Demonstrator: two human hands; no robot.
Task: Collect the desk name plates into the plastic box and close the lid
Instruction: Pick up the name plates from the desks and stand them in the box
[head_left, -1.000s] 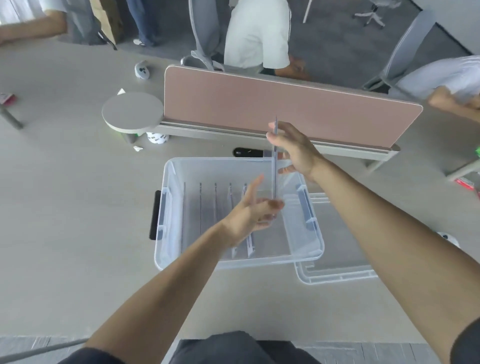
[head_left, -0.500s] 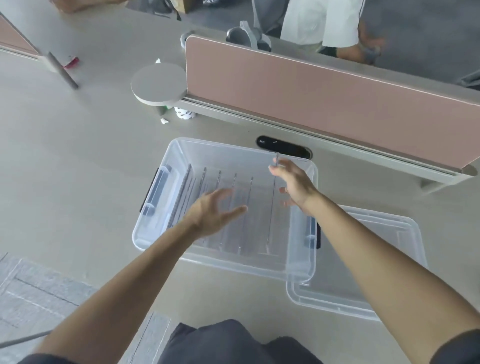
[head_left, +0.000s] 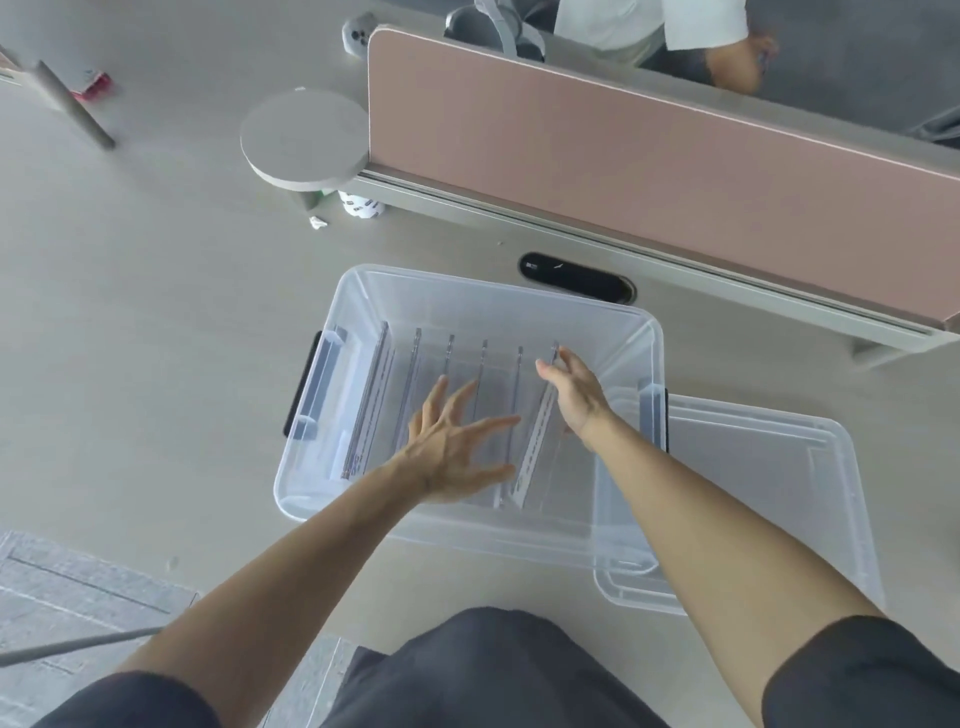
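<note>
The clear plastic box (head_left: 467, 312) sits open on the table (head_left: 156, 338), and a row of transparent desk name plates (head_left: 483, 395) stands on edge inside it, side by side and roughly parallel. The right hand (head_left: 574, 395) reaches into the box at the rightmost plate (head_left: 540, 447), its fingers (head_left: 563, 364) loosely spread and touching or just beside the plate's top edge; whether any grip remains there cannot be told. The left hand (head_left: 457, 447) hovers over the middle plates with fingers splayed wide, holding nothing. The lid (head_left: 779, 493) lies flat on the table just to the right of the box, partly tucked under its corner. The plates look like thin acrylic: light, stiff and smooth, likely slippery on their faces and prone to scratching or tipping against one another. They are probably best taken by pinching the top edge or by both ends. The lid seems light and slightly flexible, so holding it at its two short sides should let it be set square on the rim before the dark latches (head_left: 301, 384) are pressed.
</note>
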